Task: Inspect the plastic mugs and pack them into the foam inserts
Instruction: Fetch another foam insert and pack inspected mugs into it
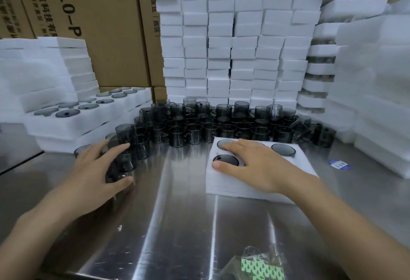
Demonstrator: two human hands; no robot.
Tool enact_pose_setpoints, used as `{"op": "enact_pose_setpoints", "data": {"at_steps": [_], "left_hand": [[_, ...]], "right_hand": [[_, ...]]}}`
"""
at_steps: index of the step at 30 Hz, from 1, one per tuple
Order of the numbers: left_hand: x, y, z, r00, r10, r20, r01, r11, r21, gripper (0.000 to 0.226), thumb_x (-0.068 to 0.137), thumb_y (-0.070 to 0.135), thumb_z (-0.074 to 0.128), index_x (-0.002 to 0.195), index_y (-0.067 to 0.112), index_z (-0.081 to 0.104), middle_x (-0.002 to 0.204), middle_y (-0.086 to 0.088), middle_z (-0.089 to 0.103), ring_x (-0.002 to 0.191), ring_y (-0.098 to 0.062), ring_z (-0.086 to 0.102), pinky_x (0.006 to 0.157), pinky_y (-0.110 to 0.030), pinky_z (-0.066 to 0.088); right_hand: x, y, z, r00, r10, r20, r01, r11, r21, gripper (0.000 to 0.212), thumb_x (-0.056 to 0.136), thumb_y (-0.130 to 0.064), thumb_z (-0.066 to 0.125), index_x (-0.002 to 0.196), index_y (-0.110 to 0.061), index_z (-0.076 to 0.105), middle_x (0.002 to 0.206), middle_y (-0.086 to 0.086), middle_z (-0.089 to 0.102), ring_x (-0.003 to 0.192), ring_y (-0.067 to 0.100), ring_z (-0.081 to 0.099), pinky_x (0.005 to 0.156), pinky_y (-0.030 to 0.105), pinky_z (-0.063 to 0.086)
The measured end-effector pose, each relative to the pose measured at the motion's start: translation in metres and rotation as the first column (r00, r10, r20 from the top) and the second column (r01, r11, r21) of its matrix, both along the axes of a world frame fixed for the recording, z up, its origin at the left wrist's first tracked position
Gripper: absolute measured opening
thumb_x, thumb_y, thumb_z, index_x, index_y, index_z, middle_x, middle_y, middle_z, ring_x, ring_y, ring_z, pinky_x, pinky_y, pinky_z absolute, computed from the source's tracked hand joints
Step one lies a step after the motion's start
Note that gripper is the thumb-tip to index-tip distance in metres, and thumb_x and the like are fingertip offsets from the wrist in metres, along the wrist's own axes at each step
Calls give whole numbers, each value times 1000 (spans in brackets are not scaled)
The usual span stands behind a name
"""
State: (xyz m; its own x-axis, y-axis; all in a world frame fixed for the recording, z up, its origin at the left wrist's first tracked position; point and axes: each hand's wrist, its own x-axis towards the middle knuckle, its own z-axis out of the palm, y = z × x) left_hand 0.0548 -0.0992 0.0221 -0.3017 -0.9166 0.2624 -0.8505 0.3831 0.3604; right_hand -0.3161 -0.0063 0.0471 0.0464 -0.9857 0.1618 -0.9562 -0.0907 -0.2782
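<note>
A crowd of dark see-through plastic mugs (221, 124) stands on the steel table (182, 213) in front of the foam stacks. My left hand (97, 173) curls its fingers and thumb around one dark mug (122, 164) at the left end of the crowd. A white foam insert (219, 186) lies right of centre with mugs sunk in its holes, such as one at the far right hole (283, 149). My right hand (250, 164) lies flat on this insert, fingers straight, pressing on the mugs in it.
Tall stacks of white foam blocks (221, 42) rise behind the mugs, with more on the right (377, 80). Filled foam inserts (84, 113) are piled at left before brown cartons (99, 24). A blue sticker (338, 164) and a green-white packet (261, 268) lie on the table.
</note>
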Motion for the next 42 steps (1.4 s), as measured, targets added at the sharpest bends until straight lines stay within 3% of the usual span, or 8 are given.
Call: {"op": "enact_pose_setpoints", "data": {"at_steps": [8,13,19,22,26,30,36,42], "left_hand": [[3,25,-5,974,93,-206,-113,990,-87,73,80,34,93,136,53,51,133,-6,67,127,-32,62,103,-48,49],[-25,45,25,935,-54,-352,-4,987,-163,72,60,60,92,124,65,59,120,11,70,116,-16,68,103,-53,55],[-137,46,71,787,-356,-504,89,874,-479,72,68,53,94,133,49,62,123,17,58,106,24,51,86,-4,41],[-195,44,81,698,-491,-522,158,816,-556,76,75,32,98,141,39,60,130,11,51,114,15,51,93,0,37],[-244,45,79,621,-623,-476,176,703,-690,74,79,24,95,143,31,59,134,3,48,121,-10,58,103,-25,52],[-262,48,66,521,-720,-458,134,599,-789,81,76,21,97,145,23,55,143,-7,47,133,-2,49,108,-20,46],[-251,53,49,439,-727,-527,141,636,-759,87,82,29,93,154,17,45,147,3,53,136,-19,57,101,-39,56],[-251,62,55,420,-683,-598,54,677,-734,64,86,28,89,140,14,59,132,4,63,126,-19,61,104,-20,44]], "right_hand": [[-1,0,-1,1000,14,12,-14,1000,-20,94,83,-95,31,159,-40,41,158,-15,49,150,11,38,125,38,28],[-1,2,0,995,29,98,-24,998,-52,92,82,-93,35,155,-39,49,155,-19,48,146,6,42,124,36,32],[-2,3,5,966,50,255,73,889,-451,68,94,-68,62,155,-47,38,136,-27,53,130,-4,49,105,38,51],[-1,2,7,949,115,293,109,754,-648,71,91,-56,71,154,-43,39,131,-24,55,121,-2,55,98,34,55],[-5,-2,11,903,185,387,212,593,-777,72,84,-26,78,148,-35,46,128,-22,53,117,2,60,90,27,56],[-11,-2,14,886,207,416,290,453,-843,64,86,-26,86,141,-36,54,120,-24,57,111,7,63,89,24,53],[-9,3,20,894,218,391,287,390,-875,66,88,-31,87,143,-38,53,128,-27,59,118,7,61,94,22,50],[-4,3,23,929,204,308,239,305,-922,65,85,-20,91,143,-17,62,137,-2,59,127,15,57,99,33,54]]}}
